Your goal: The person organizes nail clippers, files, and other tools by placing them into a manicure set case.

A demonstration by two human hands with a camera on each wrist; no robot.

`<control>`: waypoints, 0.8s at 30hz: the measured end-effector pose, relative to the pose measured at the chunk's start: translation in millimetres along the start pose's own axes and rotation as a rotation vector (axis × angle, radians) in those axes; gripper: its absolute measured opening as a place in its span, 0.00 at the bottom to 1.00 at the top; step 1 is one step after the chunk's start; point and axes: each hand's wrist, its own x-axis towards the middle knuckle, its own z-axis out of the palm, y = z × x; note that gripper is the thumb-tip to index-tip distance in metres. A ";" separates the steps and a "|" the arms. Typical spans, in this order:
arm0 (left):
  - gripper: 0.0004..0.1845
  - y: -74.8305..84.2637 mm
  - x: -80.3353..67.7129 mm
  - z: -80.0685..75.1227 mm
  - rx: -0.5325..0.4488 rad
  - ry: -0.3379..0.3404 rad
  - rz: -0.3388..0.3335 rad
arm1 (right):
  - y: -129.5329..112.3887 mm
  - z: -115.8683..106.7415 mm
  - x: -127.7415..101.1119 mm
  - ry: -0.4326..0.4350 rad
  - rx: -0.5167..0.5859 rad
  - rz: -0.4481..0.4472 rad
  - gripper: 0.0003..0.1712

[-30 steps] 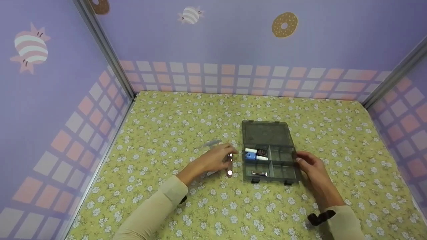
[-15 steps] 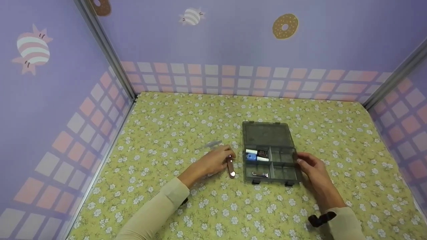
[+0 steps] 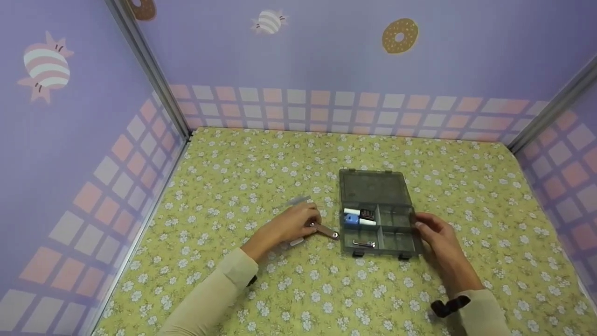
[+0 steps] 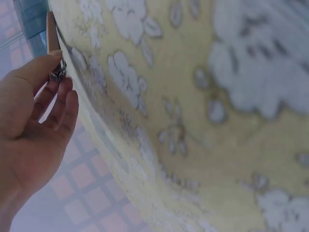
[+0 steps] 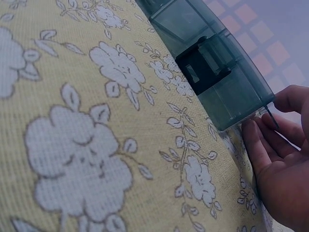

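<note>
A smoky grey plastic compartment box [image 3: 394, 232] lies open on the flowered cloth, its lid [image 3: 373, 186] flat behind it. Its left cells hold a blue-and-white piece [image 3: 352, 218], a dark piece [image 3: 367, 214] and a small metal piece [image 3: 363, 243]. My left hand [image 3: 313, 223] pinches one end of a slim brown and metal tool [image 3: 328, 230], whose free end points at the box's left wall. In the left wrist view the left hand [image 4: 59, 67] pinches the tool [image 4: 52, 38] between thumb and fingers. My right hand [image 3: 418, 223] grips the box's right edge; the right wrist view shows that hand [image 5: 270, 118] on the box [image 5: 212, 72] corner.
A clear, thin stick-like item [image 3: 297, 201] lies on the cloth just beyond my left hand, and a small white piece [image 3: 296, 242] shows below it. Purple patterned walls close in the left, back and right sides.
The brown tool in my left hand has swung from pointing toward me to pointing right, at the box. My right hand and the box have stayed put.
</note>
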 end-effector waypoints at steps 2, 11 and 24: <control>0.07 -1.2 -2.8 -3.8 -0.012 0.003 -0.005 | -0.1 0.1 0.2 0.000 -0.005 0.001 0.28; 0.07 -1.3 -10.8 -16.9 -0.080 0.027 -0.022 | -2.4 0.3 -1.3 -0.013 -0.021 -0.012 0.29; 0.08 15.5 -3.0 -18.1 -0.173 0.082 0.007 | -2.7 -2.3 -0.9 -0.033 -0.064 0.021 0.30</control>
